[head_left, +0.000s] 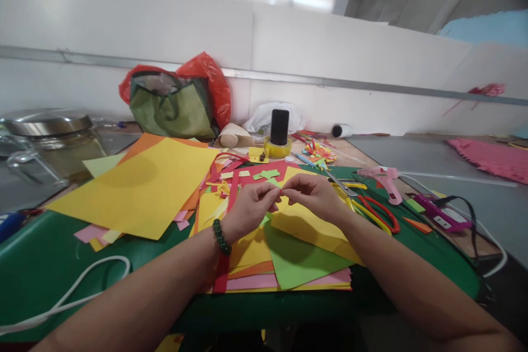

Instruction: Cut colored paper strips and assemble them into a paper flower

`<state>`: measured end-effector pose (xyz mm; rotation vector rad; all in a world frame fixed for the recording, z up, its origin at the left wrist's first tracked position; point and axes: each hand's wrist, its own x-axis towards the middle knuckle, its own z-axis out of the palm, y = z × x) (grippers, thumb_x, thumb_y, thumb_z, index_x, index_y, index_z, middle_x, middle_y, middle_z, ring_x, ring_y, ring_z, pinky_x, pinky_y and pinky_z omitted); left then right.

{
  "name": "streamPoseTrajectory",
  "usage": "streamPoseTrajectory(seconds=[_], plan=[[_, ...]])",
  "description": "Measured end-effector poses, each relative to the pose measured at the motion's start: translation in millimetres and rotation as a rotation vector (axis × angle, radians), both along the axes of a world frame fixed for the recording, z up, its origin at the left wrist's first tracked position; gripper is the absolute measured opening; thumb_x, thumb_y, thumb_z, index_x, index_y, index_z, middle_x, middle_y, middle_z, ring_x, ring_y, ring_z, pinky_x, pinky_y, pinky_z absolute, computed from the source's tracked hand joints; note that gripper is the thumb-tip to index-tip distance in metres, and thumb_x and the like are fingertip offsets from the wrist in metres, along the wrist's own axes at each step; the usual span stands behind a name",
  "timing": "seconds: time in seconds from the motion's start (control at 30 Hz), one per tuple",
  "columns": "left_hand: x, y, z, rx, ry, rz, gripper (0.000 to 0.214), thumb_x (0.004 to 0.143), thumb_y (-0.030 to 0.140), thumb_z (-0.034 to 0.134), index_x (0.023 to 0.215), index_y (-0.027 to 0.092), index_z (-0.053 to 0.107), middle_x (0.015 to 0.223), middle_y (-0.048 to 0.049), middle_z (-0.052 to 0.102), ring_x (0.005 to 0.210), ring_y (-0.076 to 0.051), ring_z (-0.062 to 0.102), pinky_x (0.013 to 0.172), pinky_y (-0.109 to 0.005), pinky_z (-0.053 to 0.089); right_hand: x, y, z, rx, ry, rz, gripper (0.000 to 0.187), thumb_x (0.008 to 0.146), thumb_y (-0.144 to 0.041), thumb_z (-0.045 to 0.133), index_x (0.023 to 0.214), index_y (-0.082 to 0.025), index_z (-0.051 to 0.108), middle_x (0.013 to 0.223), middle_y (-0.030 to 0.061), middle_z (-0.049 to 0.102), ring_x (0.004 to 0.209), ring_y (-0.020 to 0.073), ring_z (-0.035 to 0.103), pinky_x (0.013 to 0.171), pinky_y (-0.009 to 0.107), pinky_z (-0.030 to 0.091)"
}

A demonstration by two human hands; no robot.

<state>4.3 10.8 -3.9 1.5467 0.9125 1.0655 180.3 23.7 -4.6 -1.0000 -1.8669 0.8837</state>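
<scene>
Both my hands meet over a stack of coloured paper. My left hand [256, 203], with a dark green bead bracelet [221, 236] at the wrist, is closed in a pinch. Opposite it, my right hand [311, 193] pinches too, fingertips almost touching the left ones. Whatever lies between them is too small to make out. Below are a yellow sheet [305, 225] and a green sheet [305, 261]. Small green paper pieces [270, 174] lie just beyond the fingers, on red paper. Red-handled scissors [377, 213] and yellow-handled scissors [371, 219] rest right of my right hand.
A pink glue gun [383, 180] and a purple power strip [443, 213] lie at right. Large yellow paper [144, 187] covers the left. Behind stand a phone [279, 125], a yellow tape roll [278, 148], a green bag [171, 107] and a glass jar [61, 146]. A white cable [78, 297] crosses the front left.
</scene>
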Motion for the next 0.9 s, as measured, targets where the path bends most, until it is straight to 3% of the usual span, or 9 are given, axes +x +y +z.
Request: streamPoseTrajectory(seconds=[0.23, 0.63, 0.9], plan=[[-0.6, -0.3, -2.6, -0.036, -0.028, -0.004, 0.022, 0.069, 0.037, 0.069, 0.072, 0.015, 0.069, 0.061, 0.0004, 0.061, 0.056, -0.011, 0.054, 0.056, -0.023, 0.047, -3.1, -4.1, -1.2, 0.176, -0.056, -0.068, 0.014, 0.078, -0.029, 0.063, 0.071, -0.016, 0.065, 0.064, 0.0018, 0.065, 0.054, 0.0108, 0.058, 0.049, 0.022, 0.046], [0.4, 1.7, -4.8, -0.044, -0.098, 0.024, 0.018, 0.068, 0.033, 0.068, 0.065, 0.015, 0.065, 0.059, 0.0009, 0.058, 0.053, -0.009, 0.052, 0.054, -0.022, 0.045, -3.1, -2.1, -2.9, 0.08, 0.101, -0.003, 0.022, 0.077, -0.039, 0.067, 0.076, -0.017, 0.065, 0.066, 0.0015, 0.066, 0.056, 0.0128, 0.064, 0.053, 0.024, 0.053], [-0.1, 2.6, -10.0, 0.086, 0.004, 0.064, 0.019, 0.073, 0.032, 0.063, 0.062, 0.016, 0.062, 0.059, 0.0, 0.057, 0.055, -0.011, 0.052, 0.053, -0.022, 0.045, -9.3, -3.1, -10.9, 0.352, -0.088, -0.11, 0.013, 0.083, -0.026, 0.057, 0.073, -0.019, 0.058, 0.065, -0.0002, 0.061, 0.056, 0.0101, 0.057, 0.053, 0.022, 0.05]])
